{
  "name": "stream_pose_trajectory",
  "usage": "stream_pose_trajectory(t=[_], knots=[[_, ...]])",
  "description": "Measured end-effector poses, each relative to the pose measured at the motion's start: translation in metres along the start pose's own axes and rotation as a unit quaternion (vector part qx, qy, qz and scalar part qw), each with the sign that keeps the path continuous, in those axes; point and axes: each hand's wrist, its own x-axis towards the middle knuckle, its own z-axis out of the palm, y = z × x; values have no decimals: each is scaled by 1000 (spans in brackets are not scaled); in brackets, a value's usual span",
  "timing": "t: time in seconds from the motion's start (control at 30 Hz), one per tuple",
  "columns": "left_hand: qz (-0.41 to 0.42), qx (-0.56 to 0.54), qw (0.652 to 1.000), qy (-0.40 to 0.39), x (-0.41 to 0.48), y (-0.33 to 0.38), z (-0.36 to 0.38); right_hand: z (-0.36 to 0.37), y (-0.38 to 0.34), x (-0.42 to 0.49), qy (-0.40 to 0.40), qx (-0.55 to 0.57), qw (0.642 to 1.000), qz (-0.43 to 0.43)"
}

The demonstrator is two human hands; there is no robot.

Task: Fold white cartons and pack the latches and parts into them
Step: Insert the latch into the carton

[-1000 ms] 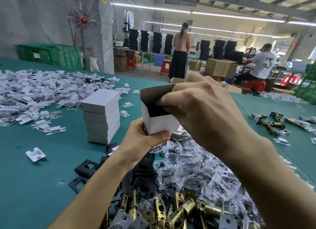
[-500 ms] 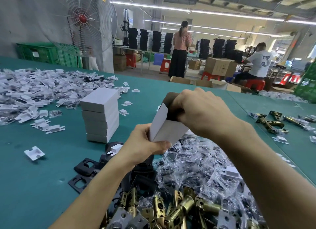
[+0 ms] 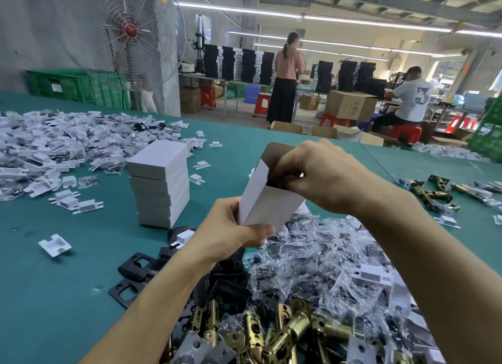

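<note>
While the left hand (image 3: pixel 231 236) grips the lower end of a white carton (image 3: pixel 269 206), thumb across its front face and fingers curled behind, the right hand (image 3: pixel 323 173) is curled over the carton's open top, fingertips tucked into the dark mouth beside the raised flap. The carton is held tilted in the air above the middle of the green bench (image 3: pixel 54 295), touching nothing but the two hands.

Below the hands lies a heap of brass latches (image 3: pixel 271 333) at the near edge, with a spread of small clear bags (image 3: pixel 326 260) holding dark parts just behind and to the right of them. Black plates (image 3: pixel 135 266) lie beside the left forearm. A stack of closed white cartons (image 3: pixel 160 184) stands upright to the left of the held carton, apart from it. Farther left, a wide pile of white plastic pieces (image 3: pixel 54 141) covers the bench, with a few strays near the stack. More latches (image 3: pixel 429 192) lie at the right edge. Beyond the bench stand a large fan (image 3: pixel 135 32) and a green crate (image 3: pixel 73 86).
</note>
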Motion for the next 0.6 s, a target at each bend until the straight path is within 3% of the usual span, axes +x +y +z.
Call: stream_pose_trajectory(t=[0.1,0.17,0.3,0.37,0.43,0.5,0.57,0.6], knots=[[-3,15,1000,10,2,-3,1,-2,-3,-1,-35,-68,996,34],[-9,9,1000,16,2,-4,1,-1,-4,-3,-5,-79,996,35],[-35,-7,997,65,7,-7,-5,9,1,-17,211,44,976,16],[-39,-14,992,118,11,-9,-7,21,5,-23,267,95,958,38],[-36,-69,982,171,13,-8,-9,39,11,-25,182,90,976,82],[-29,-80,977,195,13,-6,-13,59,13,-26,-24,19,994,109],[-22,-4,982,190,14,-7,-15,79,9,-29,-206,-30,973,95],[-20,29,983,180,13,-8,-14,89,7,-30,-257,-47,961,92]])
